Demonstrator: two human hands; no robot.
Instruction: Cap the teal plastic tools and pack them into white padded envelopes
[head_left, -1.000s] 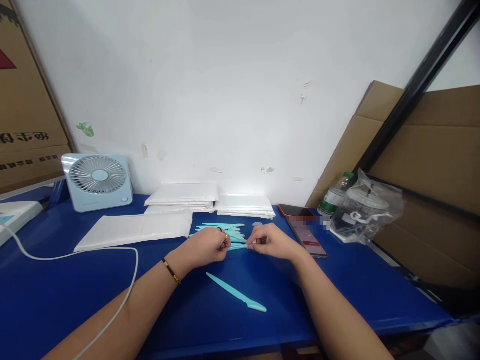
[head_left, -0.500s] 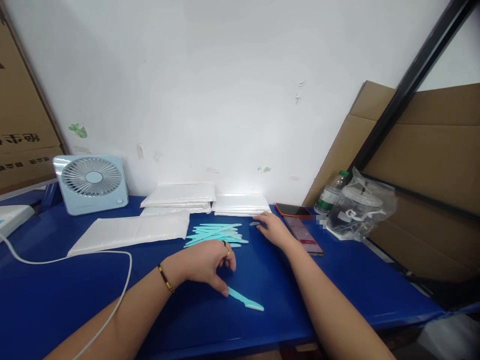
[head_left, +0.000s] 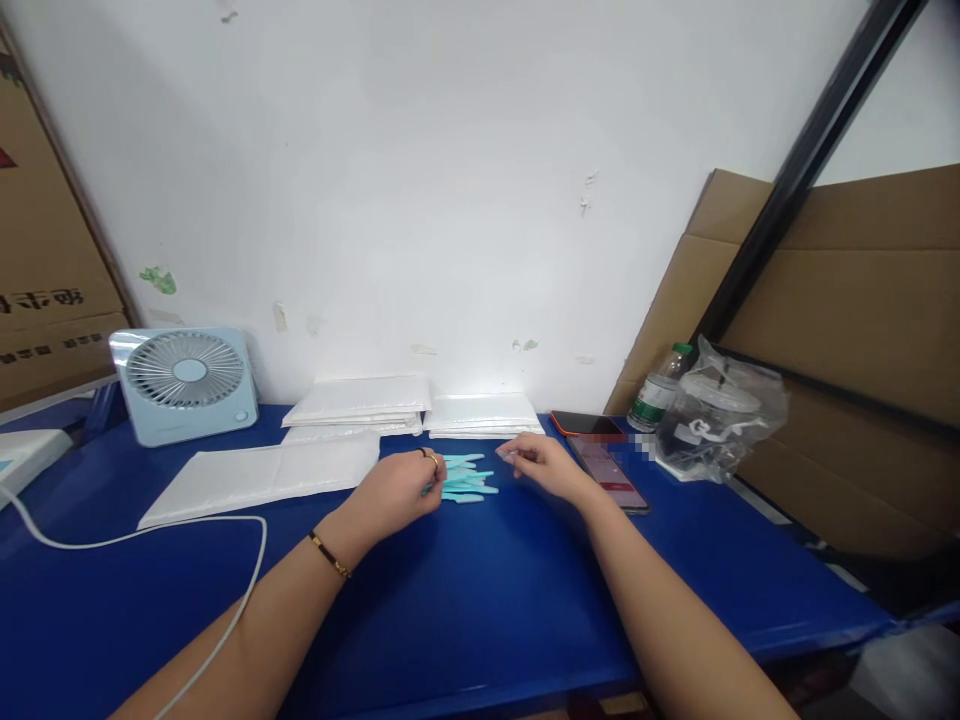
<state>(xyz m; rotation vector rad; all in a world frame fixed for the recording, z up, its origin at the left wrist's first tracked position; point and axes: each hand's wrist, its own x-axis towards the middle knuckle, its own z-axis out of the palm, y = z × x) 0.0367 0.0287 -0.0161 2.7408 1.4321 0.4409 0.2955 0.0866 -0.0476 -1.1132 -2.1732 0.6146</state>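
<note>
Several turquoise eyebrow razors (head_left: pixel 469 480) lie in a loose pile near the middle of the blue table. My left hand (head_left: pixel 401 492) is at the left side of this pile, covering part of it. Its fingers are closed, with a bit of turquoise razor showing at the fingertips; most of that razor is hidden. To the right of the pile, my right hand (head_left: pixel 546 466) pinches a small clear plastic piece (head_left: pixel 504 455), perhaps a blade cover, between thumb and fingers just above the table.
White padded mailers (head_left: pixel 360 400) are stacked along the wall, and another mailer (head_left: pixel 262 475) lies at left. A light-blue fan (head_left: pixel 187 385) stands behind a white cable (head_left: pixel 259 545). At right are a phone (head_left: pixel 611 475), a bottle (head_left: pixel 656 395) and a bagged cup (head_left: pixel 716 420).
My left hand has moved up and left to the pile, and its fingers have closed. The single razor at the front has left its place. My right hand has lifted the clear piece.
</note>
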